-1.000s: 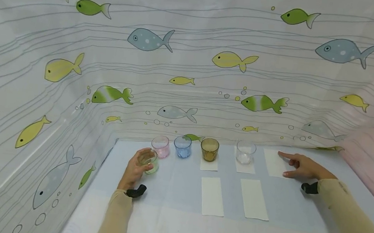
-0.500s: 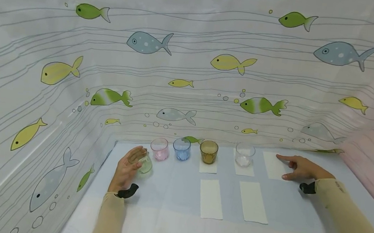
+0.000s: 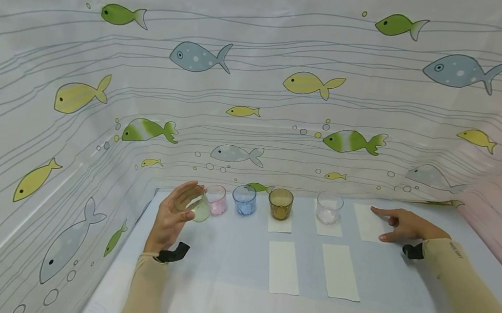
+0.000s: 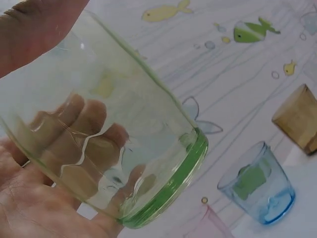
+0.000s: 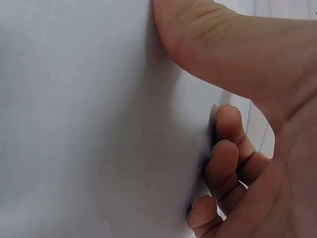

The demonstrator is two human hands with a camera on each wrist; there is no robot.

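Evidently holds green glass [image 3: 201, 210] in left hand [image 3: 168, 219], with fingers and thumb curled partway around, presumably for a secure grip while raised above the surface [image 3: 229, 262]. With right hand [image 3: 405, 227], touches rightmost paper [image 3: 366, 224], index extended, thumb apart, apparently gripping nothing, perhaps to keep it flat.
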